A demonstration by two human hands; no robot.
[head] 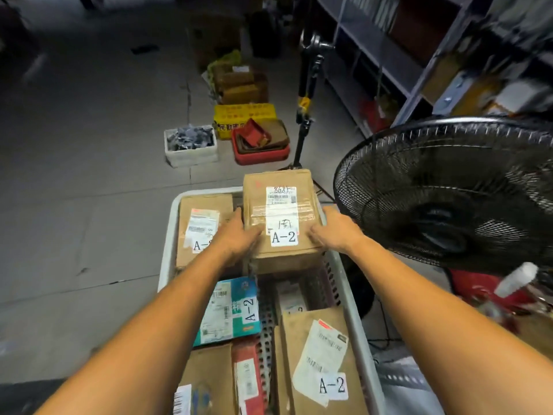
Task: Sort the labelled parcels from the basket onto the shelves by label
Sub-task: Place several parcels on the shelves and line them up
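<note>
A brown cardboard parcel [281,187] with a white label reading A-2 sits at the far end of the white basket [169,235]. My left hand [239,235] grips its left side and my right hand [335,232] grips its right side. In the basket lie other parcels: a brown one with a partly hidden A- label [203,226] at the far left, a teal A-2 parcel [230,310] in the middle, a brown A-2 parcel [320,354] at the near right, and a red one [248,378]. Grey metal shelves [389,55] stand at the upper right.
A big black floor fan [454,190] stands right of the basket, close to my right arm. Beyond the basket are a black tripod stand [305,115], a white foam box [191,145], a red crate [260,145] and a yellow box [242,115] on the grey floor.
</note>
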